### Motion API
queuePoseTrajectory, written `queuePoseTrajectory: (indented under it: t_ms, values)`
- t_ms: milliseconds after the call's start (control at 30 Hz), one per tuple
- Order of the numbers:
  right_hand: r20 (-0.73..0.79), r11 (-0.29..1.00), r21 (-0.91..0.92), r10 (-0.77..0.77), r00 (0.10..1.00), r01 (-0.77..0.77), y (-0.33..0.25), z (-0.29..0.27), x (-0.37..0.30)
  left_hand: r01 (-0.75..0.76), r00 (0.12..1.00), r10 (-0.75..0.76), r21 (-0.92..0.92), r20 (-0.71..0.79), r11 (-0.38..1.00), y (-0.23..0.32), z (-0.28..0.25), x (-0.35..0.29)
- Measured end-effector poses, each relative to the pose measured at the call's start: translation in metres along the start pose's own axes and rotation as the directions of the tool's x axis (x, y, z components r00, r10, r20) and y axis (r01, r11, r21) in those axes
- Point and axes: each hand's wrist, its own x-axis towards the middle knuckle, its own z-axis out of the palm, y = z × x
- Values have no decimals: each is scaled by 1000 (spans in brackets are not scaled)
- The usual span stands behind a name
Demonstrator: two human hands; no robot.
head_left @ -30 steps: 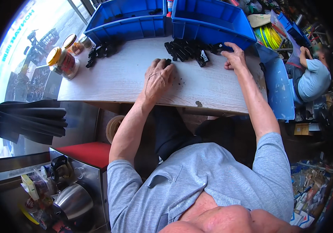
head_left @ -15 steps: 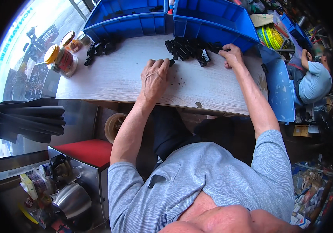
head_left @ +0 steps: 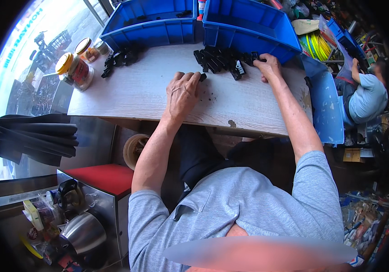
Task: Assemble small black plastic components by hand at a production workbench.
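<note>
My left hand [head_left: 182,94] rests over the middle of the table, fingers curled round a small black plastic part [head_left: 202,77] that pokes out past the fingertips. Farther right, my right hand [head_left: 268,69] has its fingertips on another black part [head_left: 255,55] at the right end of a pile, in front of the right blue bin; the grip itself is partly hidden. The pile of black plastic parts [head_left: 215,60] lies between the hands, toward the bins. One part in it shows a pale face. A second heap of black parts [head_left: 121,57] sits at the far left.
Two blue bins, a left one [head_left: 151,34] and a right one [head_left: 249,38], line the table's far edge. Lidded jars [head_left: 78,72] stand at the left edge. Beyond the right edge is a light-blue plastic container [head_left: 328,104]; a person [head_left: 367,97] sits past it. Dark crumbs dot the tabletop [head_left: 140,95].
My right hand has shifted slightly left, and the black part at its fingertips shows more fully. My left hand stays nearly in place with its part. The view has moved a little.
</note>
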Motion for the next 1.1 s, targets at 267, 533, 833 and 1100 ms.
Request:
queuePoseTrajectory:
  t_ms: [267, 533, 833, 1100]
  values:
    - [-23, 997, 76, 30, 999, -28, 8, -1, -1, 1, 1000, -1, -26, 10, 1000, -2, -3, 0]
    - [5, 991, 97, 90, 996, -90, 15, -5, -10, -5, 1000, 5, -38, -6, 999, -3, -1, 0]
    - [-6, 999, 13, 50, 999, -50, 4, -4, -21, 17, 999, -18, -34, -30, 999, -2, -2, -1]
    - [59, 981, 132, 132, 989, -139, 12, -18, -38, -34, 991, 11, -175, -131, 984, -8, -2, -5]
